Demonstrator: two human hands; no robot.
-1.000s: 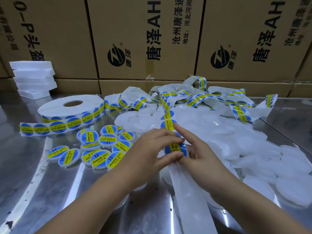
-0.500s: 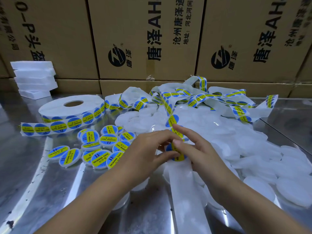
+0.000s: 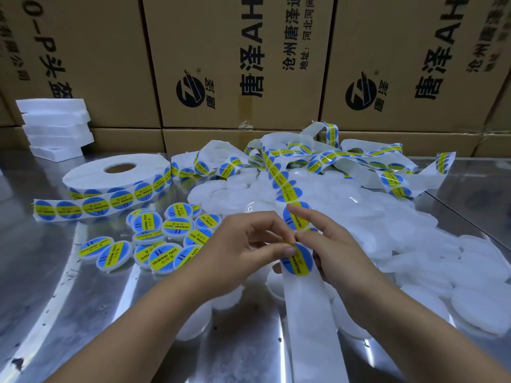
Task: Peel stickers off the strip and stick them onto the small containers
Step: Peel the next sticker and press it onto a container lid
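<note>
A person's left hand (image 3: 243, 252) is pinching the upper edge of a blue-and-yellow "SOLDERING PASTE" sticker (image 3: 298, 262) between thumb and forefinger. The right hand (image 3: 343, 258) is gripping the backing strip (image 3: 309, 322) just beside it, thumb on the front and forefinger reaching up along the next label. The sticker is sitting on the strip near the centre of the view, and the strip's bare lower length is running toward 6 o'clock across the steel table (image 3: 83, 313). Labelled containers (image 3: 166, 239) are lying in a cluster at 9 o'clock of the hands. Unlabelled white containers (image 3: 401, 236) are piling up from 12 to 4 o'clock (a few are showing under the wrists). A sticker roll (image 3: 116, 175) is resting at 10 o'clock, with stacked white foam blocks (image 3: 55, 128) behind it. Printed cardboard cartons (image 3: 235, 64) are lining the far edge.
</note>
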